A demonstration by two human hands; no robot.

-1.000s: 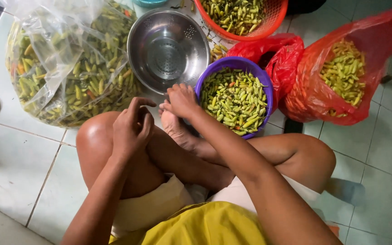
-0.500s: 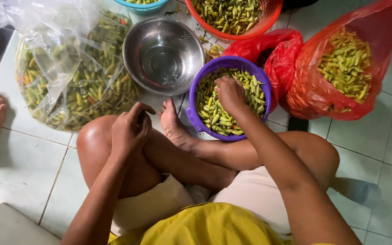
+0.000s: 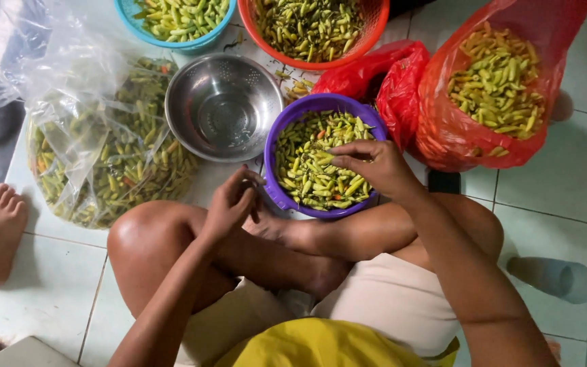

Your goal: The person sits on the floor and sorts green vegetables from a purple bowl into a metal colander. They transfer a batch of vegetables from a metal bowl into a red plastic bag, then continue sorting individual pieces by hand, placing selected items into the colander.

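- right hand [image 3: 371,166] pinched on a green chili [image 3: 326,160] over purple basket [image 3: 276,194]
- left hand [image 3: 229,204] curled, contents unclear
- chilies likely light, firm, smooth; grip mid-body

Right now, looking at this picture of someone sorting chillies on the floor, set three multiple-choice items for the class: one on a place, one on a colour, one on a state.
1. Where is the right hand?
A. over the purple bowl
B. inside the steel colander
C. on the clear bag

2. What colour is the basket at the top middle?
A. blue
B. orange
C. white

3. What is the state of the steel colander?
A. heaped with chillies
B. upside down
C. empty and upright

Answers:
1. A, the fingers pinch at the green chillies in the purple bowl.
2. B, its orange rim curves round a load of chillies, beside a teal basket.
3. C, its bare perforated bottom shows, with nothing inside.

The left hand hangs by the bowl's near edge; whether it holds anything cannot be told.
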